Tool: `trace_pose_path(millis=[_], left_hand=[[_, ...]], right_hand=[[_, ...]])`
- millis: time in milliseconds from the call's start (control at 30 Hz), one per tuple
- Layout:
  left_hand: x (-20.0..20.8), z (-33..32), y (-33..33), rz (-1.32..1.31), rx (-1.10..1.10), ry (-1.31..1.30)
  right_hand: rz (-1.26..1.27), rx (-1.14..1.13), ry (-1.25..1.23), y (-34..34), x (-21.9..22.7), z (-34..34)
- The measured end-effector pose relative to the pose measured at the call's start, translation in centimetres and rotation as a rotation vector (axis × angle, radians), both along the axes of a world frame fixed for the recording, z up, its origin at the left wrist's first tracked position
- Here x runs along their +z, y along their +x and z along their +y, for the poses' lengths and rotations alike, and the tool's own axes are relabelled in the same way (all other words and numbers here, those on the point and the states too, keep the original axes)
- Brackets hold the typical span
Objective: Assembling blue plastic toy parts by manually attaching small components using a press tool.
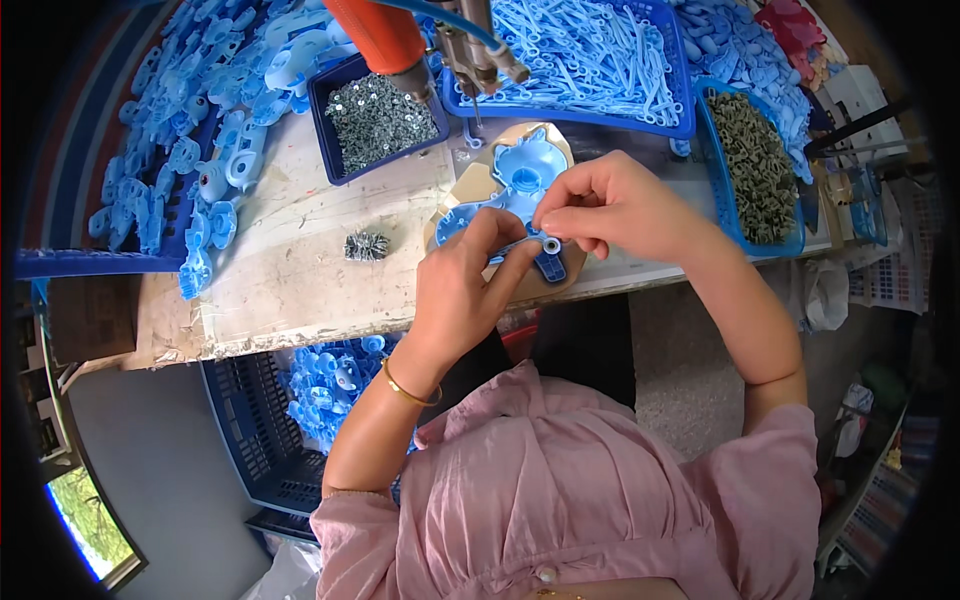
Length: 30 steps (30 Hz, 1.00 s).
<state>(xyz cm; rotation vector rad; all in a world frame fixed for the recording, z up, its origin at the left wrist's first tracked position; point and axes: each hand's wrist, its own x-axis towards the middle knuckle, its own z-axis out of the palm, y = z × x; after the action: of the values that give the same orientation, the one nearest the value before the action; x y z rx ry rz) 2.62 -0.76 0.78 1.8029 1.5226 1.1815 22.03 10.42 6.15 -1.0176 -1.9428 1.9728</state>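
Note:
A light blue plastic toy shell lies hollow side up in a tan holder at the table's front edge. Over its near end, my left hand pinches a thin blue plastic rod between thumb and forefinger. A small round metal-looking ring shows at the rod's end, above a blue tab of the shell. My right hand is just right of it, thumb and forefinger pressed together over the shell; whatever they hold is hidden.
Above hangs a machine head beside an orange tool. Behind stand a bin of washers and a tray of blue rods; right, a bin of small brownish parts. A bristly metal clump lies left; blue shells are heaped beyond.

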Motion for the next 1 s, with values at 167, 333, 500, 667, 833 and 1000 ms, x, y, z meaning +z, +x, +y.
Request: trace_pose_path(millis=[167, 333, 500, 667, 833, 1000], left_hand=[[0.6, -0.2, -0.7, -0.296, -0.143, -0.314], [0.2, 0.3, -1.3, -0.034, -0.039, -0.091], [0.2, 0.7, -3.2, 0.367, 0.103, 0.129], [-1.0, 1.0, -3.7, 0.444, 0.107, 0.084], [-1.4, 1.3, -3.9, 0.438, 0.119, 0.067], [-1.6, 1.2, -3.8, 0.461, 0.148, 0.077]], right_hand=[[0.09, 0.112, -0.098, 0.1, -0.6, 0.0], [0.188, -0.036, 0.328, -0.8, -2.1, -1.4], [0.029, -0.166, 0.202, -0.4, -3.6, 0.2], [0.021, -0.161, 0.097, -1.1, -5.3, 0.6], [-0.055, -0.176, 0.158, -1.6, -5.2, 0.8], [-0.114, -0.181, 0.266, -2.2, -4.4, 0.1]])
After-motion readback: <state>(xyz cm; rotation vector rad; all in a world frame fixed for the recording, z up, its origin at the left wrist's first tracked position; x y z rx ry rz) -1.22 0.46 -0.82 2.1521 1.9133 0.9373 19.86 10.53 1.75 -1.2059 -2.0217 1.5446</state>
